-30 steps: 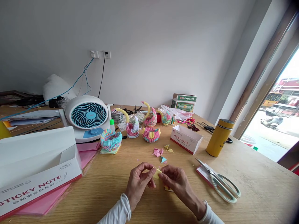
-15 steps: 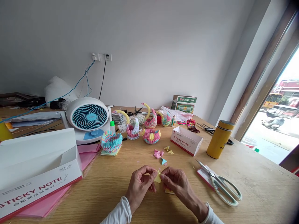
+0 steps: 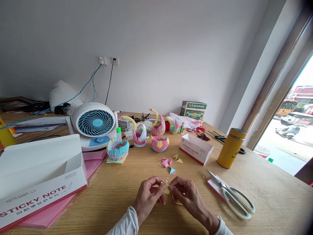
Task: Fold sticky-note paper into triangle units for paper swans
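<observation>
A small folded piece of yellow paper (image 3: 166, 189) is pinched between my two hands, low in the middle of the view. My left hand (image 3: 151, 195) grips its left side between thumb and fingers. On its right edge, the fingertips of my right hand (image 3: 187, 193) are closed. Partly hidden beneath my right hand lies a yellowish pad (image 3: 178, 202). Just beyond the hands are several pink folded triangles (image 3: 166, 162), a blue folded triangle (image 3: 172, 170) and yellow folded triangles (image 3: 179, 160).
Scissors (image 3: 234, 195) rest on a notepad (image 3: 215, 189) to the right, near a yellow flask (image 3: 231, 148) and a small sticky-note box (image 3: 196, 150). Folded-paper swans (image 3: 158, 129) and a paper bowl (image 3: 117, 149) stand behind. A fan (image 3: 95, 124) and large box (image 3: 44, 182) fill the left.
The view has shifted slightly. Both hands still pinch the yellow paper, its lower part now tipped a little more into view; the fingers have moved only slightly.
</observation>
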Demonstrator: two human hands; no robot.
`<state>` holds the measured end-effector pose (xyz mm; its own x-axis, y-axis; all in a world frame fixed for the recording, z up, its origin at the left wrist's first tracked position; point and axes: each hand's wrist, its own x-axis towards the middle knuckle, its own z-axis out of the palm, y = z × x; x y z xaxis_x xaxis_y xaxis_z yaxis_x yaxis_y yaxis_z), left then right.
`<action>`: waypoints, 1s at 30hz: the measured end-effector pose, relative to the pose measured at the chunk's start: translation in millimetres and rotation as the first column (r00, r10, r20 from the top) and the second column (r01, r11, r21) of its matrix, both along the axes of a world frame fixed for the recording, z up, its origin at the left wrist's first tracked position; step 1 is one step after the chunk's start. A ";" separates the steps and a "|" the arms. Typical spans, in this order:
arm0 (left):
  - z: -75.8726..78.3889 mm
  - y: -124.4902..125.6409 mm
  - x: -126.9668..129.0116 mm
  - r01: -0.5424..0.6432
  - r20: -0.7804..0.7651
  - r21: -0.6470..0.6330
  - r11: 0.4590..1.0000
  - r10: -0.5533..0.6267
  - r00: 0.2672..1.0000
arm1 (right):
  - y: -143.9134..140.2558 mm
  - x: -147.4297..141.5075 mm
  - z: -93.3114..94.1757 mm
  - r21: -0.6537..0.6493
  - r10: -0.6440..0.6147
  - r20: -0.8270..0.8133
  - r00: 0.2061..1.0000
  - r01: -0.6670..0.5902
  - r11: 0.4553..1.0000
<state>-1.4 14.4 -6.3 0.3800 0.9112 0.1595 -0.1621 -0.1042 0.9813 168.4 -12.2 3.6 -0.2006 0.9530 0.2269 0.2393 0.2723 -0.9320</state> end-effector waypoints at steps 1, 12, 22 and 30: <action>0.5 -0.3 0.0 -0.005 0.000 0.005 1.000 0.005 1.000 | -0.4 -0.2 0.2 -0.003 0.000 0.002 1.000 0.000 1.000; 7.2 -3.1 2.7 -0.032 0.033 0.012 0.999 0.032 0.999 | 3.8 2.8 -7.1 -0.050 0.003 -0.066 0.998 -0.006 0.999; 2.9 0.4 1.1 -0.091 -0.017 0.030 0.995 0.091 0.996 | 7.4 -6.2 -14.3 -0.117 0.025 -0.214 0.977 -0.051 0.992; 2.9 -0.6 1.8 -0.105 -0.008 0.039 0.994 0.105 0.994 | 5.3 -8.6 -12.0 -0.120 -0.011 -0.270 0.963 -0.023 0.993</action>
<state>0.4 13.8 -3.4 0.2841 0.9394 0.1921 -0.1388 -0.1579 0.9777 159.8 -7.0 -8.3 -0.1536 0.9757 0.1564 -0.0262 0.1542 -0.9877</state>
